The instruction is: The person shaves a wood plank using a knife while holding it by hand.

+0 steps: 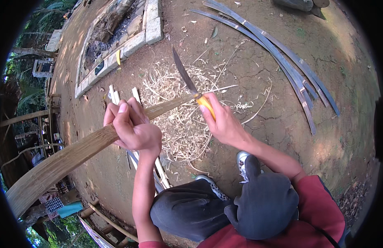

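Observation:
My left hand [140, 130] is closed around a long bamboo strip [71, 151], palm turned up. The strip slants from the lower left up toward the middle, narrowing at its far end. My right hand [226, 124] grips a knife by its yellow handle [207, 106]. The dark, curved blade [184, 73] points up and away to the left. The knife's neck lies at the far end of the strip; whether the edge touches it I cannot tell. Below both hands, pale curly shavings [181, 138] cover the ground in a loose heap.
Several long, dark bamboo strips [278, 49] lie on the bare earth at the right. A stone-edged pit [153, 29] with ash and wood is at the far left. Pale strips [161, 175] rest beside my left forearm. My shoes [243, 163] stand close to the shavings.

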